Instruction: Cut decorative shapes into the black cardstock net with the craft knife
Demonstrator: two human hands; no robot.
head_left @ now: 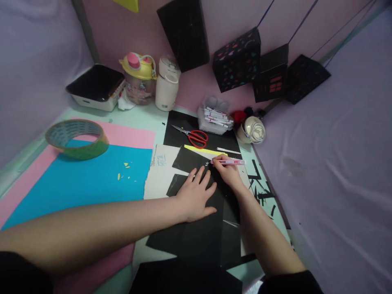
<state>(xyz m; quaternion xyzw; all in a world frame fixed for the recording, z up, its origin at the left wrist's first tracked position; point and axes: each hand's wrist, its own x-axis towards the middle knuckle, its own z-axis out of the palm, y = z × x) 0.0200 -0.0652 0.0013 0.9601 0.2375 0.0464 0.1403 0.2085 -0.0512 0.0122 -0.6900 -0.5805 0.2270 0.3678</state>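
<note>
My right hand (pixel 227 173) grips a slim pink craft knife (pixel 229 162), its tip on the black paper (pixel 190 160) beside a few small white petal-shaped marks. With fingers spread, my left hand (pixel 196 196) presses flat on the black paper just left of and below the tip. Under the paper lies a worn whitish board (pixel 157 179). A yellow strip (pixel 205 150) runs along the far edge of the work, and a thin white stick (pixel 228 150) rests nearby. Red-handled scissors (pixel 196 137) lie beyond, on another black sheet (pixel 171 130).
A large tape roll (pixel 76 139) stands left, by a blue sheet (pixel 101 175) with yellow scraps. At the back are a scale (pixel 94 87), a yellow-lidded jar (pixel 139 79), a white bottle (pixel 167 87) and a marker box (pixel 214 118). Black boxes (pixel 237 61) hang above. Black offcuts (pixel 261 192) lie right.
</note>
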